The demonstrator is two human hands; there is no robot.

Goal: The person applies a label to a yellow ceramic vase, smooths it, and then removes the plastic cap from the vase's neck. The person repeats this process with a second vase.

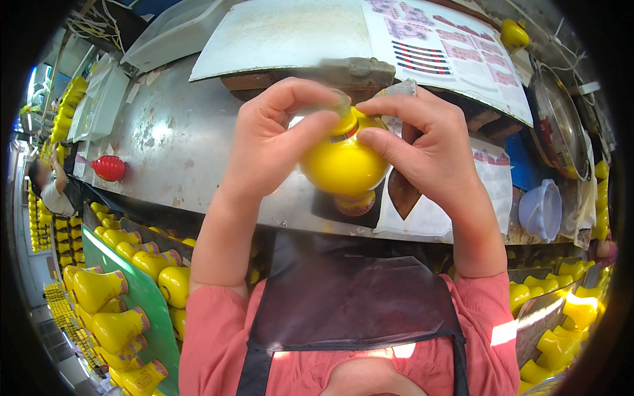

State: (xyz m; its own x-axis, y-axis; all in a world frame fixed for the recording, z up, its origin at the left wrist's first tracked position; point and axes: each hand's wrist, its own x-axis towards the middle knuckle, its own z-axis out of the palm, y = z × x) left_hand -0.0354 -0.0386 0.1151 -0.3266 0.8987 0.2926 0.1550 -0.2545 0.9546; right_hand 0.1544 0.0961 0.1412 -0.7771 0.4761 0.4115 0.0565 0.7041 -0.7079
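A glossy yellow bulbous vase [343,166] with a narrow neck is held in front of me, over the metal bench. A dark band edged with red runs round part of its neck, and its patterned foot points toward me. My left hand [277,135] is closed at the neck from the left, with its fingertips blurred. From the right, my right hand [426,135] grips the vase, its thumb on the shoulder beside the band. A small grey-white ribbed piece [399,89] shows by the right fingers; its kind is unclear. Below that hand lies a brown pointed flat piece [403,193].
A white board [284,36] bears a sheet of decals [442,46] with dark strips. A red lantern-shaped piece [109,168] stands on the metal bench [172,125]. A pale bucket [540,210] is at right. Yellow vases [115,327] fill racks on both sides; a person [56,191] is far left.
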